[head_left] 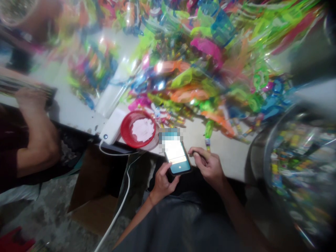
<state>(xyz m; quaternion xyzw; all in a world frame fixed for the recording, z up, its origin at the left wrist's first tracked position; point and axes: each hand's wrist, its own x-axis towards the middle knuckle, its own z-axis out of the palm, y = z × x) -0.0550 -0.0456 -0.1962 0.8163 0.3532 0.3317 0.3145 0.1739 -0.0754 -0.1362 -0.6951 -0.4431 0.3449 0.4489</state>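
Note:
My left hand [163,181] grips the lower end of a smartphone [181,167]. The phone's screen is lit, and its upper part is blurred out by blocks. Just right of the phone is my right hand [210,167], apart from the screen, with its fingers curled together. A small dark spot shows at its fingertips; whether that is an object is unclear. A red plastic basket [125,131] with a pale pink-white sheet or powder inside stands beyond the phone, to the left. Near my right hand lies a small green piece [208,130] with a printed end.
Heaped colourful translucent plastic pieces [183,78] cover the table [233,162]. At right stands a large metal bowl [267,150] of small printed pieces. A white power strip [113,126] trails a cable [123,196]. Left are another person's arm [36,140] and a cardboard box [91,210].

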